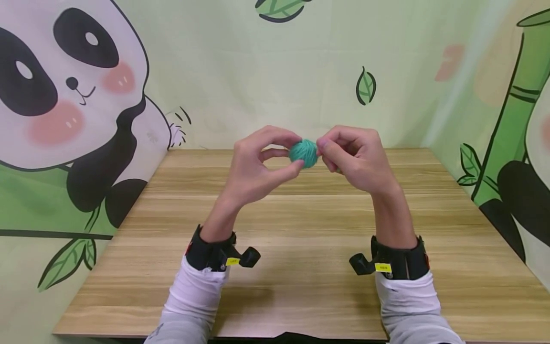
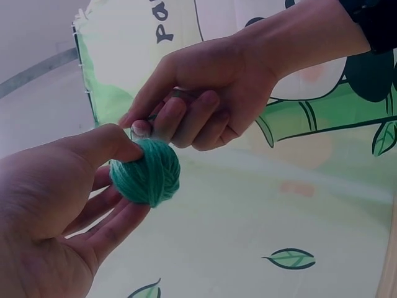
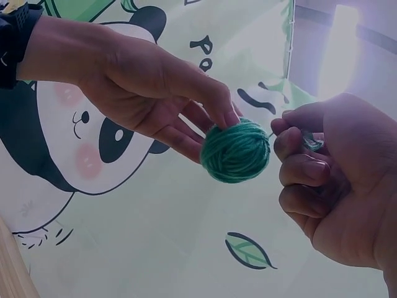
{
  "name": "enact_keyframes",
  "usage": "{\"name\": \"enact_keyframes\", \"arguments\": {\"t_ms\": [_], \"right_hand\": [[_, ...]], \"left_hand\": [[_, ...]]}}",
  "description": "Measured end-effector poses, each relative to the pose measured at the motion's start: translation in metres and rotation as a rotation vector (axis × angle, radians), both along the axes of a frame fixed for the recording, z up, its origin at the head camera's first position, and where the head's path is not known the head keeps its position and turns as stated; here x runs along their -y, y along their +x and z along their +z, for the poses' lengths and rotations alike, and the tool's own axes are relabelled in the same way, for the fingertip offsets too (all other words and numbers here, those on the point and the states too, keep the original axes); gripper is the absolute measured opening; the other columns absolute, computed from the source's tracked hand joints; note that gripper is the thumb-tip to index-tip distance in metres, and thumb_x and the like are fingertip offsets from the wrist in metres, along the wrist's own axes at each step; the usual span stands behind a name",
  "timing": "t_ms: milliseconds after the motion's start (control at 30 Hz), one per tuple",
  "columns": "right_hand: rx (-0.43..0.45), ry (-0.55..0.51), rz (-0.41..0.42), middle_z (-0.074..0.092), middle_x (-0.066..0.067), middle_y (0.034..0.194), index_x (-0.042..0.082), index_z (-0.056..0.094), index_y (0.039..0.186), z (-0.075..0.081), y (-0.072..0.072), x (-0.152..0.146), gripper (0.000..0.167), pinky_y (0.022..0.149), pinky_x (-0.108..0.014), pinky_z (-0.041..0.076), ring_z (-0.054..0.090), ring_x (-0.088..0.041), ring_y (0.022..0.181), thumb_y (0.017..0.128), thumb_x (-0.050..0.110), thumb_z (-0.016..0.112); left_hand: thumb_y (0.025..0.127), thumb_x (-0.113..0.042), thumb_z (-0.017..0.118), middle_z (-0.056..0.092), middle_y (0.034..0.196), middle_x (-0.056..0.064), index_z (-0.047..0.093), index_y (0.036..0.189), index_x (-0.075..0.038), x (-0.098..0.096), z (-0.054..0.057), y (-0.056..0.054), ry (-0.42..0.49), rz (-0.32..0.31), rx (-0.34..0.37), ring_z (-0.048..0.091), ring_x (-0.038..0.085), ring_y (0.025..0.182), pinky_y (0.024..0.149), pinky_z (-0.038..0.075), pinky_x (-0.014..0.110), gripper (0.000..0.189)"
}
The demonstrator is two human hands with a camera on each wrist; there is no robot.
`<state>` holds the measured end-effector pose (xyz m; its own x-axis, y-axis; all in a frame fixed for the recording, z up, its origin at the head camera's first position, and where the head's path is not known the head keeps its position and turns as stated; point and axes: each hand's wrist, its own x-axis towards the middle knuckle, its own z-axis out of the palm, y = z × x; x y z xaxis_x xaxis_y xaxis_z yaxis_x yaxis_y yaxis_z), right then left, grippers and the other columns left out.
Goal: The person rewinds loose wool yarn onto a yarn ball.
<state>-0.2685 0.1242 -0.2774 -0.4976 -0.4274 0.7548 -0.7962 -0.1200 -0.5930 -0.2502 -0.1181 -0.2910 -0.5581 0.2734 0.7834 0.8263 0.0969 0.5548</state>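
Note:
A small ball of teal yarn (image 1: pixel 303 153) is held up above the far part of the table, between the thumb and fingers of my left hand (image 1: pixel 262 165). Its wound strands show clearly in the right wrist view. Close on its right, my right hand (image 1: pixel 358 157) pinches with thumb and forefinger, the other fingers curled in. A bit of teal yarn (image 3: pixel 311 141) shows inside those curled fingers in the right wrist view. A thin strand (image 2: pixel 133 131) runs near the right fingertips by the top of the ball in the left wrist view.
Below the hands lies a wood-grain table (image 1: pixel 301 220). A backdrop (image 1: pixel 215 62) printed with pandas, leaves and bamboo stands behind it and at both sides. Each wrist wears a black strap with a small camera, such as the left camera (image 1: pixel 249 257).

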Motion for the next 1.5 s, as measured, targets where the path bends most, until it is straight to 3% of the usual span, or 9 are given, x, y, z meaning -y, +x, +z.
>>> {"name": "enact_keyframes", "arguments": {"t_ms": [267, 567, 1000, 1333, 1500], "right_hand": [[-0.007, 0.037, 0.044, 0.056, -0.001, 0.068, -0.012, 0.071, 0.098, -0.002, 0.001, 0.002, 0.020, 0.041, -0.030, 0.028, 0.041, -0.014, 0.051, 0.103, -0.018, 0.053], [-0.004, 0.067, 0.081, 0.055, -0.003, 0.067, -0.010, 0.074, 0.101, -0.003, 0.002, 0.006, 0.020, 0.041, -0.030, 0.027, 0.041, -0.014, 0.052, 0.101, -0.019, 0.056], [0.004, 0.128, 0.081, 0.055, -0.003, 0.068, -0.001, 0.078, 0.102, -0.004, 0.004, 0.010, 0.017, 0.042, -0.031, 0.028, 0.041, -0.014, 0.052, 0.105, -0.010, 0.064], [-0.014, 0.176, 0.054, 0.055, -0.003, 0.068, -0.002, 0.079, 0.105, -0.005, 0.003, 0.010, 0.016, 0.043, -0.029, 0.030, 0.042, -0.014, 0.053, 0.106, -0.009, 0.065], [-0.015, 0.180, 0.041, 0.055, -0.004, 0.067, -0.003, 0.080, 0.105, -0.005, 0.002, 0.010, 0.015, 0.042, -0.030, 0.029, 0.042, -0.014, 0.052, 0.105, -0.009, 0.067]], "left_hand": [[0.089, 0.008, 0.088, 0.078, 0.120, 0.019, 0.077, 0.124, 0.006, -0.001, -0.002, -0.002, 0.033, 0.050, -0.009, 0.079, 0.028, 0.109, 0.096, 0.074, 0.033, 0.037], [0.090, 0.006, 0.088, 0.077, 0.123, 0.019, 0.077, 0.125, 0.006, -0.005, -0.001, -0.001, 0.145, 0.094, 0.024, 0.080, 0.025, 0.111, 0.099, 0.073, 0.035, 0.037], [0.093, 0.006, 0.086, 0.074, 0.129, 0.024, 0.073, 0.131, 0.009, -0.008, -0.001, 0.001, 0.240, 0.053, 0.047, 0.080, 0.022, 0.114, 0.103, 0.073, 0.040, 0.040], [0.094, 0.008, 0.083, 0.073, 0.129, 0.028, 0.071, 0.131, 0.012, -0.010, 0.000, 0.003, 0.296, 0.009, 0.051, 0.079, 0.017, 0.116, 0.106, 0.072, 0.043, 0.039], [0.094, 0.010, 0.081, 0.075, 0.129, 0.023, 0.070, 0.132, 0.014, -0.010, -0.001, 0.002, 0.320, -0.025, 0.053, 0.079, 0.017, 0.117, 0.108, 0.071, 0.046, 0.040]]}}
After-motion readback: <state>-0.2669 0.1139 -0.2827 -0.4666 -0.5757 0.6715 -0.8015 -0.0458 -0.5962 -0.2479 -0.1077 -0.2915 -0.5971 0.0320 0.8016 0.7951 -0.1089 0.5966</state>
